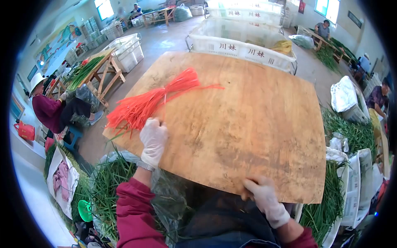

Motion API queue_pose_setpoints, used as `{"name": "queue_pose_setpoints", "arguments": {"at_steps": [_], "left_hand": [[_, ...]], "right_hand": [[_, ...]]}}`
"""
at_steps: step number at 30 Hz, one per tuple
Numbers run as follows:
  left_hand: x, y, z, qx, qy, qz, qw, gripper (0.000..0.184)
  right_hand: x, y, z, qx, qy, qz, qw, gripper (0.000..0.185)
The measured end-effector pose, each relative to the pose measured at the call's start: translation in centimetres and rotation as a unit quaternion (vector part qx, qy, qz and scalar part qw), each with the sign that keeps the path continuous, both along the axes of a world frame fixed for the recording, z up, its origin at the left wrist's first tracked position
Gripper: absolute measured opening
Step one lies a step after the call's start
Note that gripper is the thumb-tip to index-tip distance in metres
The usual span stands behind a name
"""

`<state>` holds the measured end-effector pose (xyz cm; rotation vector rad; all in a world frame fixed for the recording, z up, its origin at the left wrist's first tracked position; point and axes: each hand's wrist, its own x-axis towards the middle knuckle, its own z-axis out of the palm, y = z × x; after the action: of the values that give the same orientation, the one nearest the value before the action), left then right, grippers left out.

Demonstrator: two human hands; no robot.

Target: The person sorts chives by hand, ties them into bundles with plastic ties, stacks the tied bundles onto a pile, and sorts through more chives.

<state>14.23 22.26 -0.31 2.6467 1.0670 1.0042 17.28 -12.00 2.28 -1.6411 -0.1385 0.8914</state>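
My left hand (153,139), in a thin whitish glove, rests on the wooden board (248,111) beside a bundle of red plastic strips (144,101). Its fingers are bent in at the ends of the strips; what they pinch, if anything, is hidden. The bundle is tied around its middle, and a few strips stick out to the right. At the board's near edge, my right hand (266,196), gloved too, has its fingers curled together. I cannot make out anything between them.
Long green leaves (111,186) fill a bag at my left, and more green leaves (324,202) lie at my right by white crates (357,186). Large white crates (231,41) stand beyond the board. A person (53,103) sits at a wooden table (93,72) on the left.
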Motion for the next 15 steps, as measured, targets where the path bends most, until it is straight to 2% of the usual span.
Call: {"name": "queue_pose_setpoints", "arguments": {"at_steps": [2,4,6,8,11,15], "left_hand": [[0.4,-0.8,0.4,-0.025,-0.007,-0.016,1.000,0.015],[0.7,-1.4,1.3,-0.062,-0.009,-0.019,0.998,0.015],[0.7,-1.3,1.4,-0.069,-0.018,-0.028,0.997,0.016],[0.4,-1.3,1.5,-0.070,-0.029,-0.036,0.996,0.016],[0.3,-1.2,1.6,-0.133,0.003,-0.049,0.990,0.020],[0.1,-1.0,2.3,-0.134,0.010,-0.091,0.987,0.019]], "right_hand": [[2.1,4.7,0.7,0.022,-0.148,0.041,0.988,0.021],[4.5,10.0,0.5,0.027,-0.152,0.062,0.986,0.025],[6.8,15.0,-0.1,0.047,-0.205,0.092,0.973,0.031],[7.9,20.1,-1.4,0.035,-0.236,0.044,0.970,0.035],[8.7,25.6,-2.5,0.055,-0.209,0.035,0.976,0.037],[10.3,29.9,-4.5,0.079,-0.138,0.071,0.985,0.021]]}}
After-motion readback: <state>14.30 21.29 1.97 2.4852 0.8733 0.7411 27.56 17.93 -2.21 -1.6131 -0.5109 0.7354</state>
